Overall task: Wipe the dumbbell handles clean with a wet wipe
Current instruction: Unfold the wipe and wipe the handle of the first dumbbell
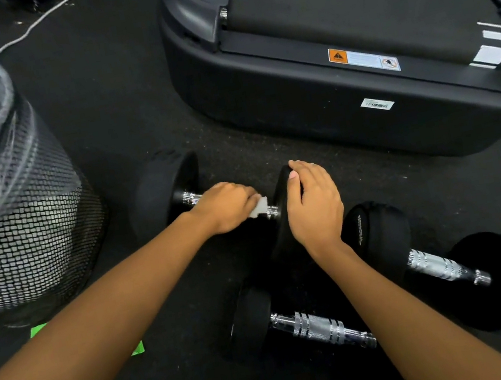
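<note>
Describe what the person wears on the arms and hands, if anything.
No clothing shows. The left arm and right arm are bare to the picture's edge, without sleeves. The left hand and right hand have no gloves, and neither wrist carries a watch or band.

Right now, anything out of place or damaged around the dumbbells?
Nothing spilled or broken. Only oddity: a green flat item lies on the floor beside the mesh bin, mostly hidden under the left forearm; unidentifiable.

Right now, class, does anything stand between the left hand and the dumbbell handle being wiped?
Nothing but the wet wipe itself, which the left hand presses against the chrome handle. The right hand holds the weight plate at the handle's end, off to the side and out of the way.
</note>
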{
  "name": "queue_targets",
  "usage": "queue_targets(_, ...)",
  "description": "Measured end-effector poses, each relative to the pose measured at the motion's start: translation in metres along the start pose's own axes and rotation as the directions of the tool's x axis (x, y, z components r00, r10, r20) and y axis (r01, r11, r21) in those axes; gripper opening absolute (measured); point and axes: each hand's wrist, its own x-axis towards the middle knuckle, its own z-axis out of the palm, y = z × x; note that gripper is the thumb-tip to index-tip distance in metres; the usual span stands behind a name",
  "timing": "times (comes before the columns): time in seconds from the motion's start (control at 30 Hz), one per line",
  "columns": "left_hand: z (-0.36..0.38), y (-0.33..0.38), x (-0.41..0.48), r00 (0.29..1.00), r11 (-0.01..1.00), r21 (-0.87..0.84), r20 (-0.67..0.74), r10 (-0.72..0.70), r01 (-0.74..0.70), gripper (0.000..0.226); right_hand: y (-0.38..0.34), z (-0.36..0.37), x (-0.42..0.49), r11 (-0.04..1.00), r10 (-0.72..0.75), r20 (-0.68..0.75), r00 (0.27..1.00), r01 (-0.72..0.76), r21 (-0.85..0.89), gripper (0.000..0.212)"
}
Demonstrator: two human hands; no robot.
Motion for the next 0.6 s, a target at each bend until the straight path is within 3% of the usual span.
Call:
queue_targets(0.1,-0.002,0.000,0.003,0.997,0.995,0.060,0.018,-0.076,0.074,0.039,0.001,0.000,0.001,1.000,-0.001,-0.002,1.000,0.001,-0.002,0.042)
queue_targets(0.17,0.001,0.008,0.003,1.000,0.996,0.084,-0.008,-0.016,0.016,0.037,0.000,0.000,0.001,1.000,-0.003,-0.004,1.000,0.003,0.005,0.042)
queue_targets(0.4,0.011,-0.005,-0.017,0.959,0.965,-0.112,-0.188,0.214,-0.237,0.032,0.000,0.001,0.000,1.000,-0.003,-0.015,1.000,0.003,-0.002,0.042)
queue_targets(0.6,0.020,0.012,-0.015,0.896,0.944,0.156,-0.302,0.326,-0.291,0.032,0.000,0.001,0.000,1.000,-0.007,-0.012,1.000,0.007,-0.001,0.040)
